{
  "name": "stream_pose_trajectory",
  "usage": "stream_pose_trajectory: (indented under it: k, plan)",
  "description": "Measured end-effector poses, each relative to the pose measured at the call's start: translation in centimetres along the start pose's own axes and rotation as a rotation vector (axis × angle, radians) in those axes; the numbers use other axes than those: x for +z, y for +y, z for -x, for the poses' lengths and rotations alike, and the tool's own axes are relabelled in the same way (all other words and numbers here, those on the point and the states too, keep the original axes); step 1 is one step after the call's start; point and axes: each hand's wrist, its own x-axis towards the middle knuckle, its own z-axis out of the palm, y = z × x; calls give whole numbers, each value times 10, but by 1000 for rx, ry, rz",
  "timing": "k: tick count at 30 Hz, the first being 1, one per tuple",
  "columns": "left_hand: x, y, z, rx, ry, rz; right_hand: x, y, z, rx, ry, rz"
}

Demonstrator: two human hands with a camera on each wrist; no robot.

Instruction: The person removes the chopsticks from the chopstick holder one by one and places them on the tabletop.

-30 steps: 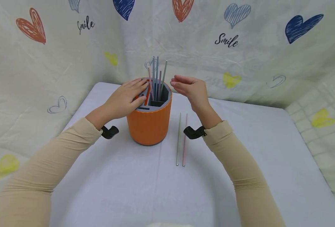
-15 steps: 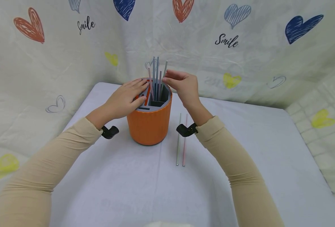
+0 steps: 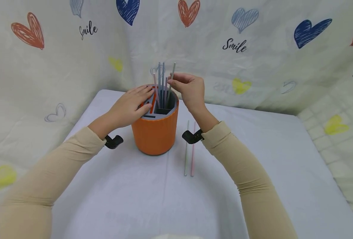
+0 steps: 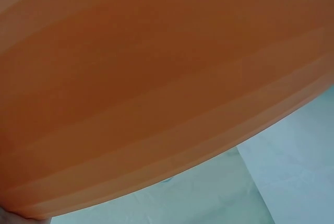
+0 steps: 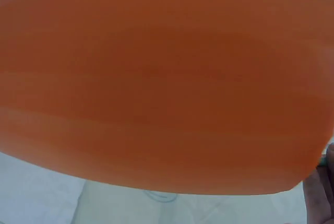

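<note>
An orange round desk organizer point(image 3: 155, 137) with a grey top insert stands on the table. Several thin pastel and grey-blue rods point(image 3: 161, 79) rise upright from its larger opening. My left hand point(image 3: 131, 102) rests flat over the left part of the insert, fingers extended. At the right rim, my right hand point(image 3: 189, 91) pinches a slim green rod point(image 3: 173, 71) between thumb and fingers, its lower end inside the organizer. A bit of green shows by the fingers point(image 5: 315, 198) in the right wrist view. In the left wrist view, the organizer's wall point(image 4: 156, 88) fills most of the picture.
Right of the organizer, a thin green stick point(image 3: 185, 159) and a thin pink stick point(image 3: 192, 162), both with small silvery round ends, lie side by side on the white table point(image 3: 128, 199). A heart-printed cloth point(image 3: 206, 26) hangs behind the table's back edge.
My right hand has moved left from beside the organizer to the green rod and now pinches it. The left hand stays on the insert. The head view has shifted slightly.
</note>
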Motion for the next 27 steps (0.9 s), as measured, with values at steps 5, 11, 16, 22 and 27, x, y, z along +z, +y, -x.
stream_pose_trajectory:
  k: [5, 11, 16, 22, 27]
  plan:
    - [1, 0, 1, 8, 8, 4, 1, -18, 9, -112, 28, 26]
    - [0, 1, 1, 4, 10, 4, -1, -30, 9, -166, 39, -14]
    - [1, 2, 1, 16, 9, 7, -6, -41, 9, -176, 73, -71]
    - [0, 2, 1, 10, 19, 14, -11, -59, 9, -194, 109, -114]
    - [-2, 3, 2, 9, 21, 11, -16, -67, 6, -216, 123, -144]
